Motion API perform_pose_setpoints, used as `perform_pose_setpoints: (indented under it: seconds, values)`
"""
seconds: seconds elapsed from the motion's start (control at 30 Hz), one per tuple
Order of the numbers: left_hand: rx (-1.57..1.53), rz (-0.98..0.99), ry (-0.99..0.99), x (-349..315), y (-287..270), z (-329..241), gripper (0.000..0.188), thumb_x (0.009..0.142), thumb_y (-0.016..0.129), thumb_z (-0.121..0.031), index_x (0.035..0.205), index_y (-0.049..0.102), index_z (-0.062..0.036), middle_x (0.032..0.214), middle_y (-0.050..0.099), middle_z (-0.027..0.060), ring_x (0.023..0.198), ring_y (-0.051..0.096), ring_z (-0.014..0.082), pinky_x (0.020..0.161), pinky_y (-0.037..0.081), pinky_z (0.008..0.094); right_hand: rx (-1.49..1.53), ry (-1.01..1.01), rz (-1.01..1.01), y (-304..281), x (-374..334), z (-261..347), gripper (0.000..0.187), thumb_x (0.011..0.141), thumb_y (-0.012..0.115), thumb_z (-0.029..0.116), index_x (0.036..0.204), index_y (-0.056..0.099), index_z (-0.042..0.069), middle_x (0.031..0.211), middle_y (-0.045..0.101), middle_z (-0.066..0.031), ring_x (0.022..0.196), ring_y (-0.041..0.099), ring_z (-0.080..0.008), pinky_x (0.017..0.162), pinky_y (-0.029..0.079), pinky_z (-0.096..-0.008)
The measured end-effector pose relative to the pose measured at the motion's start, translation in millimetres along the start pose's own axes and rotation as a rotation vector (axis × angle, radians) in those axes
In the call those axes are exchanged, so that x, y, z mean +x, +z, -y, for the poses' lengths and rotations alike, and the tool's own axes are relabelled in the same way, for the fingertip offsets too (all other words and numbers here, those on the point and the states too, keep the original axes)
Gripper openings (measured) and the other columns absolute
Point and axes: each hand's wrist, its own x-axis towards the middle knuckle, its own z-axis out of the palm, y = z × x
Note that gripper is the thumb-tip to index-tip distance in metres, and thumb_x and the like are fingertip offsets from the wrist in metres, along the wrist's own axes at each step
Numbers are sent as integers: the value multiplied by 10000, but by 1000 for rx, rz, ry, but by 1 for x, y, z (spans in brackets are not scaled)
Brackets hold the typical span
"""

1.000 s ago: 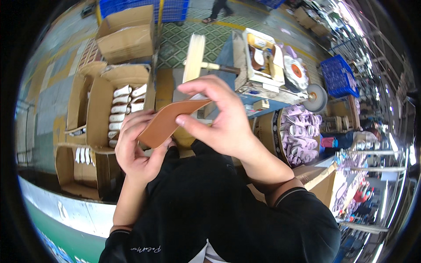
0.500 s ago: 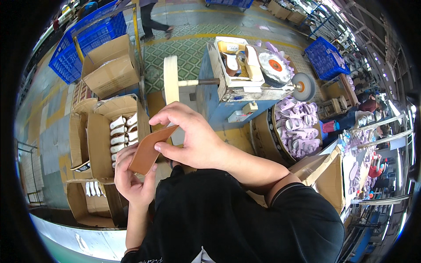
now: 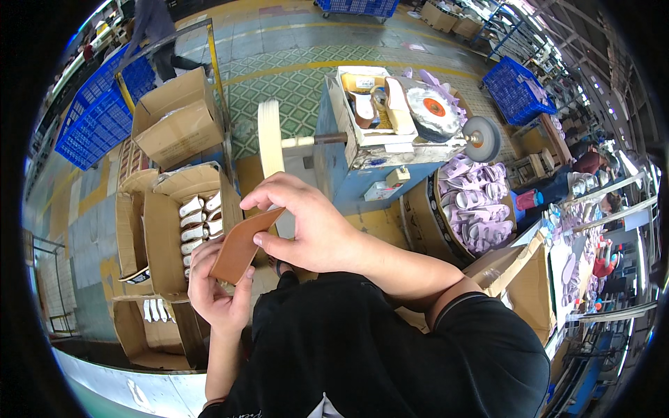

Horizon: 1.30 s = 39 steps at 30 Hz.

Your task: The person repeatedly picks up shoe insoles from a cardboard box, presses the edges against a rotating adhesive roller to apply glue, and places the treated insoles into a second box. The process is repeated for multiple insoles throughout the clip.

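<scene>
A curved brown shoe sole (image 3: 242,249) is held tilted in front of me, its smooth underside toward me. My left hand (image 3: 221,296) is closed on its lower end, thumb at the near edge and fingers behind. My right hand (image 3: 310,226) is closed around the upper end, thumb pressed on the brown face and fingers over the far edge. The fingers hide the rest of the shoe, if there is any. Just beyond my hands stands a cream buffing wheel (image 3: 270,139) on a shaft from the blue machine (image 3: 334,174), apart from the sole.
Left, cartons (image 3: 167,240) hold rows of white-topped shoes (image 3: 193,220). On the machine, a tray (image 3: 380,145) holds shoes beside a white wheel (image 3: 425,129) and grey wheel (image 3: 491,139). Lilac sandals (image 3: 477,202) fill a round bin at right. Beyond are blue crates (image 3: 516,90).
The sole stays in both hands with nearly the same grip. A walking person and a blue crate at the far left have shifted leftward. The whole view has tilted slightly.
</scene>
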Motion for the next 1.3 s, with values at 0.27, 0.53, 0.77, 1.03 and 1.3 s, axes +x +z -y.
perform_pose_setpoints:
  seconds: [0.27,0.53,0.77,1.03,1.3]
  values:
    - [7,-8,5,-2,1,-3,444,897,918,-79,1263,688,18,1260,760,202,1248,714,401,1125,531,520,-14,-29,-18,4,-2,-3,464,866,866,74,1304,714,85,1178,667,-126,1090,693,-314,1004,592,-437]
    - [23,-13,13,-5,-2,-4,445,894,915,-71,1262,682,23,1253,756,199,1240,713,399,1128,530,520,-5,-1,30,5,-2,-4,449,876,868,104,1299,716,78,1195,662,-130,1111,689,-312,1010,588,-432]
    - [11,-13,5,-8,-3,-4,444,903,913,-72,1265,675,26,1252,750,199,1250,704,397,1131,527,522,9,1,39,8,-1,-1,445,880,860,96,1300,713,69,1209,662,-129,1125,692,-307,1020,590,-428]
    - [-16,-44,5,-11,-5,-4,440,914,910,-75,1268,669,23,1265,747,199,1263,698,397,1134,527,518,13,12,63,11,0,3,437,881,860,89,1292,713,65,1227,663,-130,1134,695,-309,1033,588,-423]
    - [-7,-21,4,-12,-9,-3,437,925,902,-56,1286,669,25,1291,747,206,1297,696,389,1139,532,515,64,10,73,13,1,4,459,870,811,-39,1311,713,41,1199,666,-109,1143,669,-279,1036,582,-435]
